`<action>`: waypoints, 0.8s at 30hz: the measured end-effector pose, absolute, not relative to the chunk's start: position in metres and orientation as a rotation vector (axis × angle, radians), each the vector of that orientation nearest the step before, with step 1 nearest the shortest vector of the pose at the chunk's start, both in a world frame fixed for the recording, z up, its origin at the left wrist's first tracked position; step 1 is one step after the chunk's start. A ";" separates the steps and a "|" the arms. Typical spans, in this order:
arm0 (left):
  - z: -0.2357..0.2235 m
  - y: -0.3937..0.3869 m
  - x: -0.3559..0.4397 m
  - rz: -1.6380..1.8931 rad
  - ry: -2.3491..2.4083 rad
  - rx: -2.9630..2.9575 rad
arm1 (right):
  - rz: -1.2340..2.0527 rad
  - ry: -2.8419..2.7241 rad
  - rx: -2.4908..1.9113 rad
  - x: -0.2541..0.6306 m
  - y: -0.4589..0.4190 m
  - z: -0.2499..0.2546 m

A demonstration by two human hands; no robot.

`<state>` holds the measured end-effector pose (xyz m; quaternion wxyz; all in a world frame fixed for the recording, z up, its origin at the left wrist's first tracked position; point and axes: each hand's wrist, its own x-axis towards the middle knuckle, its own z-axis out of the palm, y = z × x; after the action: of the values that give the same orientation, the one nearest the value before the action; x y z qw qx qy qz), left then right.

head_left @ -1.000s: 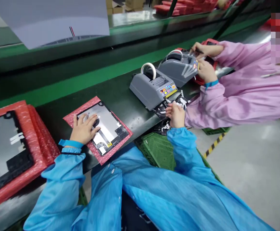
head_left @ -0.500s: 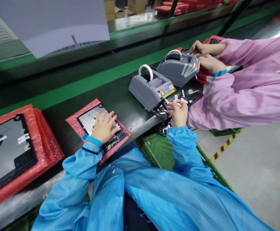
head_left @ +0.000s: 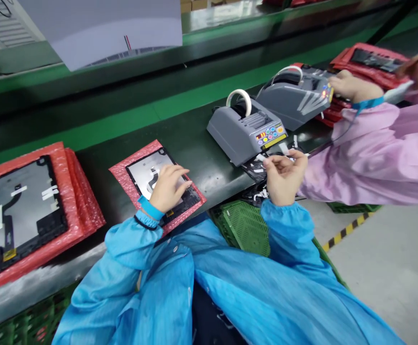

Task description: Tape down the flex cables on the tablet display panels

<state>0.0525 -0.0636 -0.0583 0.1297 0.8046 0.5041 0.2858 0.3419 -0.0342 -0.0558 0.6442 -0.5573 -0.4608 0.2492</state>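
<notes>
My left hand rests on a thin black-framed panel with a silvery back, its fingers apart and loosely bent. The hand hides part of the panel, which lies on a red bubble-wrap bag at the bench edge. My right hand is just in front of a grey tape dispenser with a lit display. Its thumb and fingers are bent together at a small white tape strip. Another white strip is at the dispenser's front, close to my fingers.
At left, a similar panel lies on stacked red bubble bags. A second dispenser stands beyond the first, with a co-worker's hand at it. Cables and tape scraps hang at the edge above a green crate.
The view has shifted, so the bench things appear farther right. My right hand has turned and its fingers have curled in. My left fingers are less spread. One co-worker's hand has moved toward red bags.
</notes>
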 end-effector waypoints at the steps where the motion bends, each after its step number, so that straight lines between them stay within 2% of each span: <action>1: -0.053 -0.064 0.058 0.856 1.430 2.308 | 0.656 -1.109 -1.247 0.330 -0.043 -0.050; 5: -0.037 -0.062 0.076 0.936 1.340 2.192 | 1.042 -1.296 -1.186 0.280 -0.060 -0.034; 8: -0.036 -0.061 0.075 0.956 1.323 2.144 | 1.196 -1.432 -1.128 0.252 -0.057 -0.035; 15: -0.052 -0.065 0.050 0.999 1.554 1.889 | 1.269 -1.449 -1.070 0.231 -0.035 -0.053; 24: -0.060 -0.061 0.041 0.963 1.566 1.795 | 1.454 -1.419 -1.084 0.211 -0.022 -0.062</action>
<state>0.0412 -0.0613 -0.0601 0.2823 0.6702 0.5847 0.3596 0.2108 -0.0218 -0.0621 0.4071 -0.4298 -0.5629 0.5767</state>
